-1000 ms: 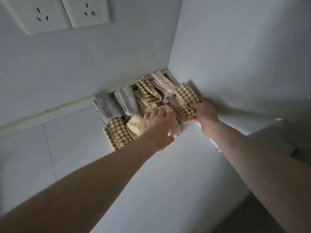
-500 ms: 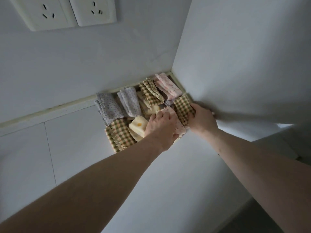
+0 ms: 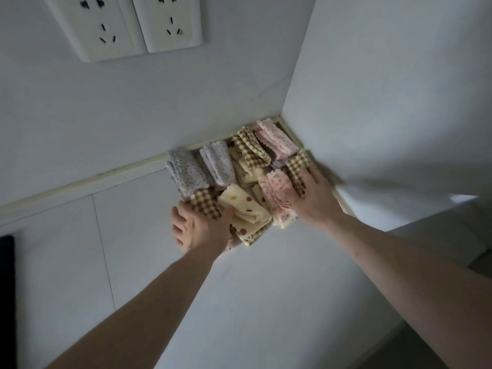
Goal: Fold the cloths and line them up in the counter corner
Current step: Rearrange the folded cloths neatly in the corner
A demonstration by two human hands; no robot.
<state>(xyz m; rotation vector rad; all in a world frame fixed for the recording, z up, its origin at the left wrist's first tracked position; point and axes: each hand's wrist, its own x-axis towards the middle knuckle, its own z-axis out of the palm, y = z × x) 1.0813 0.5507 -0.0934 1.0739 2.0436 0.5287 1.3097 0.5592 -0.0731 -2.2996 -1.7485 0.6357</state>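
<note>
Several folded cloths are packed into the corner of the white counter (image 3: 266, 288). Two grey dotted ones (image 3: 186, 173) lie at the back left, a pink dotted one (image 3: 277, 139) sits deepest in the corner, and a checked one (image 3: 250, 150) lies between them. In the front row are a checked cloth (image 3: 205, 202), a cream cloth with brown dots (image 3: 243, 209) and a pink dotted cloth (image 3: 277, 190). My left hand (image 3: 198, 229) grips the front checked cloth, thumb against the cream one. My right hand (image 3: 312, 195) lies flat with straight fingers on the pink cloth and a checked cloth (image 3: 298, 163) by the right wall.
Two white wall sockets (image 3: 127, 25) sit high on the back wall. The right wall (image 3: 386, 89) meets the back wall at the corner. A dark object (image 3: 6, 288) shows at the far left edge. The counter's front edge runs at the lower right.
My left hand has moved from the pink cloth to the left front checked cloth. My right hand has flattened onto the pink and checked cloths. The cream dotted cloth is now uncovered.
</note>
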